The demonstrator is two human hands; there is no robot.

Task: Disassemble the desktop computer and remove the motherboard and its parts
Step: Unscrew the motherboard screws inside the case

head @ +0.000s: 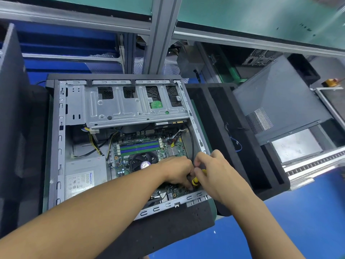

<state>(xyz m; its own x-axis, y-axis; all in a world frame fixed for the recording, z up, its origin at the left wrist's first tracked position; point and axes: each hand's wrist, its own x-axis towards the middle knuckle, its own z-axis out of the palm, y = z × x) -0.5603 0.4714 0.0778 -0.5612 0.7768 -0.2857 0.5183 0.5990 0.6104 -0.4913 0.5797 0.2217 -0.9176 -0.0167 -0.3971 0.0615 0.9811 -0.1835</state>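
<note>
The open desktop case (59,139) lies on its side on black foam. Inside it the green motherboard (168,141) shows blue memory slots (139,147), and a black CPU fan (141,162) with a purple sticker. Both hands meet over the board's near right corner. My right hand (214,171) grips a yellow-and-black screwdriver (196,181) that points down at the board. My left hand (177,171) has its fingers curled around the lower part of the same tool, near its tip. The tip itself is hidden.
A grey power supply (84,179) sits at the case's near left and a silver drive cage (134,105) fills its far end. A removed grey side panel (280,101) leans at the right beside a black foam tray (224,131). Blue table surface (280,221) lies near right.
</note>
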